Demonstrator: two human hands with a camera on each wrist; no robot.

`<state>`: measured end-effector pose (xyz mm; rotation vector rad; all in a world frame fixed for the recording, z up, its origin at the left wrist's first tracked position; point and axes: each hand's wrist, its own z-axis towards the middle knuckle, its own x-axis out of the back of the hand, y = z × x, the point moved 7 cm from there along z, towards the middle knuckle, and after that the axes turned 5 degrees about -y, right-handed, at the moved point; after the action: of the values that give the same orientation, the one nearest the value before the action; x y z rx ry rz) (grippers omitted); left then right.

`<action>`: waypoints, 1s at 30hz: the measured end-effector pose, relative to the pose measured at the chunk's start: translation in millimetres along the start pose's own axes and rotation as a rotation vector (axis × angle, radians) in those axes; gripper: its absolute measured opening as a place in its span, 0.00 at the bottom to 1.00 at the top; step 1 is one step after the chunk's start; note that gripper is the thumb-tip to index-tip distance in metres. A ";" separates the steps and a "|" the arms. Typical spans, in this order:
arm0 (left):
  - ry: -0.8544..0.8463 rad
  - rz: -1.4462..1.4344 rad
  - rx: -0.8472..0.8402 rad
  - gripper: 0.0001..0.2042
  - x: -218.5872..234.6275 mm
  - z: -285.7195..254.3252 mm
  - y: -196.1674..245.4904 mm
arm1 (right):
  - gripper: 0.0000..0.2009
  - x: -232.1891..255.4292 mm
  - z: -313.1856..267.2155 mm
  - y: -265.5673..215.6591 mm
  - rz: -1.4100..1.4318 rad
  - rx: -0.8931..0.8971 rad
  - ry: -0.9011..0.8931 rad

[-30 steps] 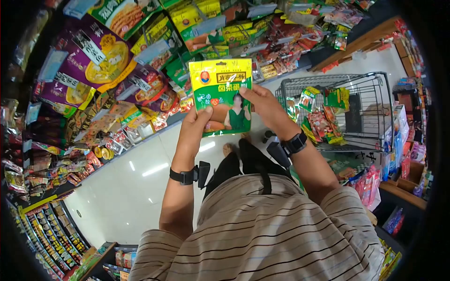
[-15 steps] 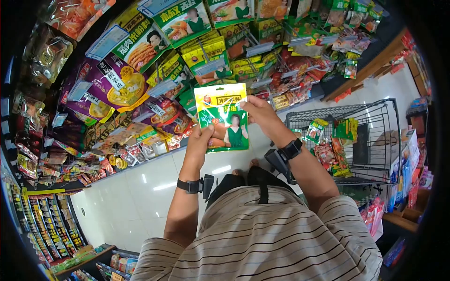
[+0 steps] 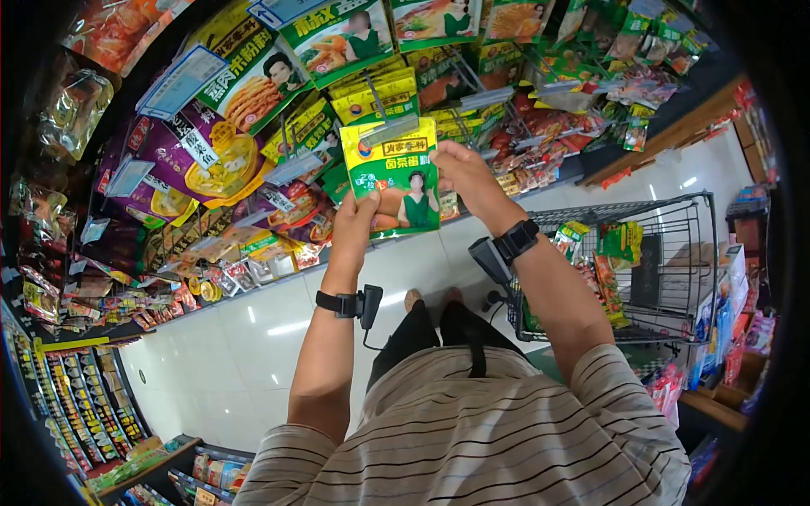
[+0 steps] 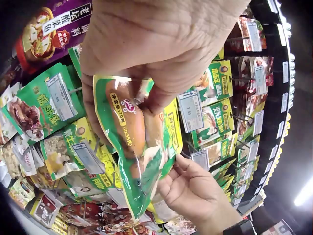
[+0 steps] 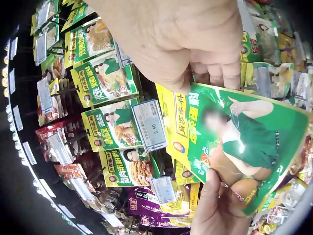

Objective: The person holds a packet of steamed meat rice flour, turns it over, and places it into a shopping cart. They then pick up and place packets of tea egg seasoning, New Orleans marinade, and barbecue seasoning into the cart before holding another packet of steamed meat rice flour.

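Observation:
A green and yellow seasoning packet (image 3: 405, 181), printed with brown eggs and a person in green, is held upright between both hands. My left hand (image 3: 350, 232) pinches its lower left side, thumb on the printed front. At the upper right edge, my right hand (image 3: 471, 181) pinches the packet, with several fingers curled at the edge in the right wrist view. A clear price-tag holder (image 3: 390, 131) on a rack hook overlaps the packet's top. Matching yellow packets (image 3: 371, 93) hang just above it. The left wrist view shows the packet's bulging green side near my left thumb (image 4: 159, 98).
Hanging seasoning packets (image 3: 337, 42) fill the rack ahead, with purple bags (image 3: 211, 156) at left. Hooks and price tags (image 3: 177, 88) stick out. A wire shopping cart (image 3: 675, 278) holding several packets (image 3: 620, 240) stands at right. White tiled floor (image 3: 228, 337) lies below.
Both hands have lifted the packet up toward the rack, where a price-tag holder now overlaps its top. Earlier it was held lower, apart from the hooks. The head view has shifted too.

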<state>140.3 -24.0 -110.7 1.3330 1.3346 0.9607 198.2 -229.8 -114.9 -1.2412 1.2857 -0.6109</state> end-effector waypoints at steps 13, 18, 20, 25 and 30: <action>-0.066 -0.130 -0.012 0.15 8.8 36.9 -11.7 | 0.09 2.8 34.2 -5.4 -0.121 0.047 0.086; -0.066 -0.181 0.012 0.14 4.4 33.3 -1.9 | 0.09 -1.9 35.7 -11.6 -0.132 0.066 0.116; -0.058 -0.179 0.008 0.14 5.7 35.2 -0.6 | 0.08 -1.3 38.2 -9.6 -0.112 0.049 0.120; -0.049 -0.187 0.011 0.15 5.7 42.5 -1.7 | 0.09 -4.4 39.0 -16.6 -0.151 0.055 0.135; -0.040 -0.140 0.029 0.14 4.0 45.2 -8.2 | 0.10 2.4 42.5 -13.1 -0.160 0.040 0.143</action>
<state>182.9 -25.4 -128.5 1.2563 1.3967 0.8178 241.9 -221.6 -111.2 -1.2943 1.2928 -0.8494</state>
